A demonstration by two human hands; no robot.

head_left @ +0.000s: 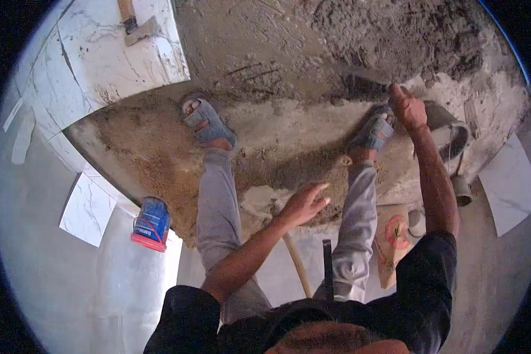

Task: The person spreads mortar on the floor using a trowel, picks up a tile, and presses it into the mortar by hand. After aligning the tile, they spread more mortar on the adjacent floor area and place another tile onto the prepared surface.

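Note:
My right hand (408,107) is wrapped round the handle of a trowel (369,76), whose blade is partly blurred. The blade lies at the near edge of wet grey mortar (265,41), just beyond my right sandal (373,131). My left hand (305,203) hangs in the air between my legs, fingers apart and holding nothing. A grey mortar-stained bucket (451,134) is close beside my right forearm.
Marbled white tiles (112,65) cover the upper left, with a hammer-like tool (140,29) lying on them. A blue-and-red bucket (151,223) is at left. Behind my legs are a wooden handle (298,265) and a printed bag (389,251). A loose tile (507,186) is at right.

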